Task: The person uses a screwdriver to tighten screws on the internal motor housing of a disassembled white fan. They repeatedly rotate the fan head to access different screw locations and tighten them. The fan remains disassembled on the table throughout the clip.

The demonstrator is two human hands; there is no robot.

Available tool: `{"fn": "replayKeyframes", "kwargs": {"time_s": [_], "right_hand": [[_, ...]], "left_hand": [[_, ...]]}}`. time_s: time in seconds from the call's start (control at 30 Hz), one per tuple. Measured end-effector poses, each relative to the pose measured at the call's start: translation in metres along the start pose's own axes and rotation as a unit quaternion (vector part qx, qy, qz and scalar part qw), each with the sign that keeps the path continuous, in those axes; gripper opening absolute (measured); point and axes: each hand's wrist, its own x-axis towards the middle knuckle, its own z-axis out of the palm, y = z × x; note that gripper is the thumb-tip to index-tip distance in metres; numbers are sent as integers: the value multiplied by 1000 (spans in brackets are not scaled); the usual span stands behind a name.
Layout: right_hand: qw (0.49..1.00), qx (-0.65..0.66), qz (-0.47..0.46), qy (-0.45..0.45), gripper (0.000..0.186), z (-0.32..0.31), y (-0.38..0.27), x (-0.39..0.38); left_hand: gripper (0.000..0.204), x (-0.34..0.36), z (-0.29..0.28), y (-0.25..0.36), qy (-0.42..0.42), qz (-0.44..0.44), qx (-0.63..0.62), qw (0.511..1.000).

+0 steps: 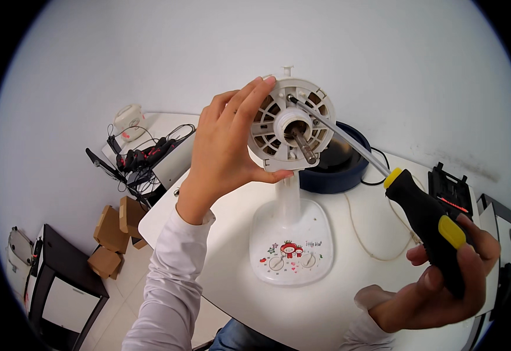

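A white electric fan without blades stands upright on the table, its round motor housing [272,153] facing me with a metal shaft [305,146] jutting from the centre. My left hand [223,137] grips the housing's left side, fingers over the top rim and thumb under the lower edge. In my right hand [443,286] is a screwdriver [416,202] with a black and yellow handle. Its long shank slants up to the left, and the tip meets the upper part of the housing, at a screw position. The fan's base [290,272] carries printed cartoon figures and two knobs.
Behind the fan sits a dark blue round container [340,175]. A pale cord [355,234] curves over the white table [226,281]. An open black tool case [450,190] lies at the right. Cardboard boxes [108,234] and a dark cabinet [68,281] stand at the left.
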Motion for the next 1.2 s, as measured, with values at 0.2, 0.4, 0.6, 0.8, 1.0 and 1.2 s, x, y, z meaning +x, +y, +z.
{"fn": "replayKeyframes", "kwargs": {"time_s": [0.2,0.4,0.6,0.8,1.0,1.2], "right_hand": [[995,82,-45,-46,34,-6,1,13],[999,-4,52,-13,40,-8,-7,7],[996,4,35,82,41,6,-12,-5],[983,-59,172,-10,53,-9,-32,-5],[987,-96,122,48,80,0,-19,5],[994,-9,-97,-47,32,-5,-22,10]], "left_hand": [[109,0,-2,-1,13,14,13,1000],[109,0,-3,0,6,10,13,1000],[109,1,0,-1,4,5,-5,1000],[110,-3,-1,-3,6,6,7,1000],[110,0,-1,0,14,2,-15,1000],[108,1,-5,3,13,11,14,1000]]}}
